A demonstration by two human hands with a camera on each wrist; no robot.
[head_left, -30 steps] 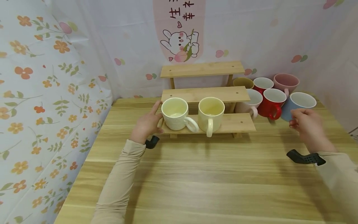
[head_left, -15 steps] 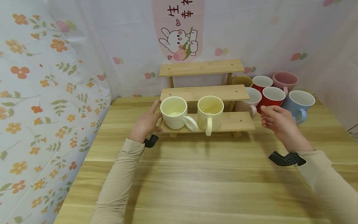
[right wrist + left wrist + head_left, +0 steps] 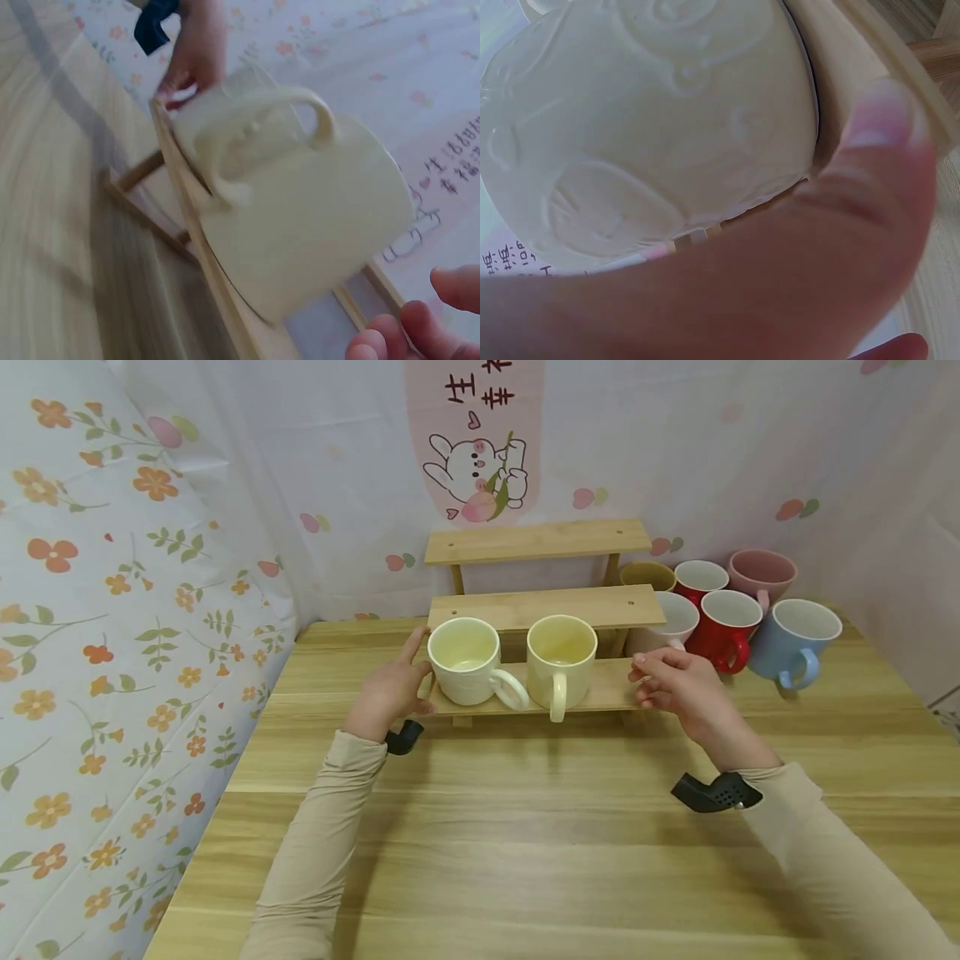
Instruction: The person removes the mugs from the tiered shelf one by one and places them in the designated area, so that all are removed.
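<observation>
A bamboo three-tier rack point(image 3: 540, 607) carries two mugs on its lowest shelf. The pale cream mug point(image 3: 465, 662) has raised patterns, which the left wrist view shows closely. Beside it stands a plain yellow mug point(image 3: 561, 662), handle facing forward. My left hand point(image 3: 387, 693) is at the rack's left end, index finger stretched out beside the cream mug. Its thumb point(image 3: 881, 124) rests on the lowest shelf. My right hand point(image 3: 686, 693) overlaps that shelf's right end, fingers loosely bent and holding nothing. In the right wrist view its fingertips point(image 3: 424, 319) are near the yellow mug.
Several mugs cluster right of the rack: a blue mug point(image 3: 795, 639), a red mug point(image 3: 723, 627), a light pink mug point(image 3: 675, 618), a darker pink mug point(image 3: 762, 572) and a mustard mug point(image 3: 647, 575) among them. Printed cloth walls point(image 3: 345, 460) enclose the wooden table point(image 3: 510, 860).
My right hand has moved left from the blue mug to the rack's right end. The blue mug's handle now shows. My left hand stays by the cream mug.
</observation>
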